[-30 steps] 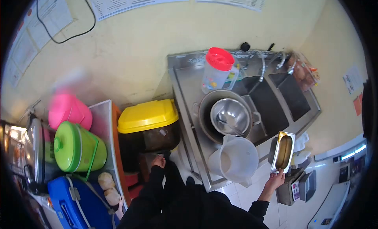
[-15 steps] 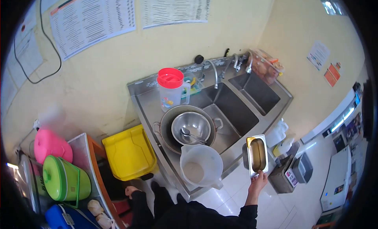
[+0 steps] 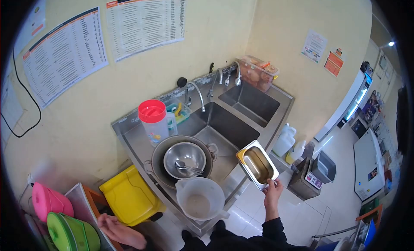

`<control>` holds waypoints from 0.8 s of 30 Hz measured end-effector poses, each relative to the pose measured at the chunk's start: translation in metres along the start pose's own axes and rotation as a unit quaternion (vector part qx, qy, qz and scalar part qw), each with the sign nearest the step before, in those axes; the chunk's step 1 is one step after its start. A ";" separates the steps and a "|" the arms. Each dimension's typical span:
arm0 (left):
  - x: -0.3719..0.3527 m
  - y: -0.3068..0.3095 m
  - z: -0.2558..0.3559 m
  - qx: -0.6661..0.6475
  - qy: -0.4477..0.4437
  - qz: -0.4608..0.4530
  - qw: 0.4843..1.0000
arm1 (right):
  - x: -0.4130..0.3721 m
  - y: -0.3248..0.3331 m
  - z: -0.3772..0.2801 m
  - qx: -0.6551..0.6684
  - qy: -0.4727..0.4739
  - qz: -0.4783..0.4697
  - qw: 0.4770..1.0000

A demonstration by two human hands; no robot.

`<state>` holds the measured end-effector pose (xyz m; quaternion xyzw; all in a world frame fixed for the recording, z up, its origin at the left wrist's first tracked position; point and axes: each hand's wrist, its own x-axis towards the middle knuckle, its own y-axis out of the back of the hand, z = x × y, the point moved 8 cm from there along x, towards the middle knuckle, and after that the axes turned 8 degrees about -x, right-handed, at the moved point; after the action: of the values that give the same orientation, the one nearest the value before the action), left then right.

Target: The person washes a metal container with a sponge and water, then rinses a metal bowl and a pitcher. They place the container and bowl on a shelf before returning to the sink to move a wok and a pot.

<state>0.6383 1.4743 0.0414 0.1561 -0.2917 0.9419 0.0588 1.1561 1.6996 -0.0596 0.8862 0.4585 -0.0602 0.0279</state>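
Observation:
My right hand (image 3: 272, 192) grips the near rim of a small rectangular stainless steel food pan (image 3: 258, 164). The pan is tilted and held in the air beside the front edge of the sink counter (image 3: 230, 182); its inside shows bare metal with a yellowish patch near one corner. At the lower left, my left hand (image 3: 118, 230) has its fingers loosely bent and holds nothing visible. It hovers near the green cooler jug (image 3: 73, 233) and the yellow bin (image 3: 131, 197). A translucent plastic pitcher (image 3: 200, 199) stands at the counter's near corner.
Beside the pitcher, a large pot (image 3: 157, 164) holds a steel bowl (image 3: 185, 154) with spoons. A red-lidded jug (image 3: 153, 115) stands behind. Two basins (image 3: 228, 126) have taps over them. A food-filled plastic box (image 3: 256, 74) sits at the far corner. Jugs (image 3: 284, 141) stand at the right.
My view has turned right. The pan has tilted and come over towards the counter edge in my right hand. My left hand has moved outward to the left, its fingers loosening from a fist.

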 end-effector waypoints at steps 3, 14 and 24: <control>-0.083 -0.070 0.022 -0.168 0.080 -0.088 0.979 | 0.018 0.001 -0.007 0.002 -0.009 -0.027 1.000; -0.391 -0.301 -0.093 0.009 0.259 -0.496 0.829 | 0.191 -0.004 -0.024 -0.012 -0.028 -0.190 0.981; -0.415 -0.334 -0.309 -0.196 0.570 -0.207 0.771 | 0.203 -0.117 0.015 0.063 -0.200 -0.367 0.906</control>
<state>1.0178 1.9168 -0.1586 -0.3675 -0.3434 0.7457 0.4370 1.1752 1.9300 -0.1004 0.6241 0.7317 -0.2713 0.0393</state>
